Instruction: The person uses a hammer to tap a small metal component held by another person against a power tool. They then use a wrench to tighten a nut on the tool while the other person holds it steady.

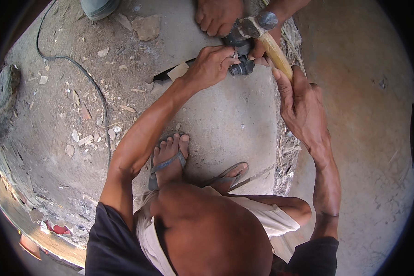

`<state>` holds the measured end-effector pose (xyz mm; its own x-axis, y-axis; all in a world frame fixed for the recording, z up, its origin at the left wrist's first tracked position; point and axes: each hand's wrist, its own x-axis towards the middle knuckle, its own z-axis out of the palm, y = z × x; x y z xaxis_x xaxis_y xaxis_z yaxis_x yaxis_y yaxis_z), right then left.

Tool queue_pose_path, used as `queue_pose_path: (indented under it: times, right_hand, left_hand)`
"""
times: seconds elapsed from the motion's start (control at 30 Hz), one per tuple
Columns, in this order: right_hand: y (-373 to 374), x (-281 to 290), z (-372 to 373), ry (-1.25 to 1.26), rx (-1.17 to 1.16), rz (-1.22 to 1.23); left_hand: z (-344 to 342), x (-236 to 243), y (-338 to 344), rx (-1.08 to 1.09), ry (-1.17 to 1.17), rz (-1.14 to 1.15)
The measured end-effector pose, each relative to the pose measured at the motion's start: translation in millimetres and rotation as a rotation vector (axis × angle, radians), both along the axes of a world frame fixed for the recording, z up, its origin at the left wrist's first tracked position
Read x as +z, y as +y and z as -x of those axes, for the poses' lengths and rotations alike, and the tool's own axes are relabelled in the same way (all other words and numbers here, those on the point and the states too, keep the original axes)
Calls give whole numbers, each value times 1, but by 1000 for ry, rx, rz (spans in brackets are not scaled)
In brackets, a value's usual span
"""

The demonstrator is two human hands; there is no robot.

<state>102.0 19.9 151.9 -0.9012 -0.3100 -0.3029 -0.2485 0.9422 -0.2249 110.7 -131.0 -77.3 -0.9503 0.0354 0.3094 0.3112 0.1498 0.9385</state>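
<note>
Hammer raised over the small dark fitting, blow not yet landed

Nearest us, our sandalled feet [169, 158] are planted on the concrete slab [230, 119], short of both hands. Beyond them, our right hand [303, 108] is wrapped around the wooden handle of the hammer [262, 34], whose metal head sits just above and beyond our left hand. Our left hand [209, 69] is closed in a pinch on a small dark metal fitting [241, 68], holding it against the slab. Just past it, another person's hand [218, 16] grips the same work from the far side. We judge the piece steadied and lined up, with the striking itself left to do; whether it is partly driven we cannot tell. A black cable [89, 78] trails to the left of our left arm among stone chips [83, 138].
</note>
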Motion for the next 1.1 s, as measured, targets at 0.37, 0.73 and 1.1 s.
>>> queue_pose_path:
  times: [0.37,0.73,1.1]
  right_hand:
    - [0,-6,-7,48,-34,104]
    - [-7,8,4,-39,47,8]
    - [8,-3,8,-100,18,-47]
  left_hand:
    - [-3,2,2,-3,-33,-31]
    - [-4,2,3,0,-38,-20]
    - [-6,2,5,18,-13,86]
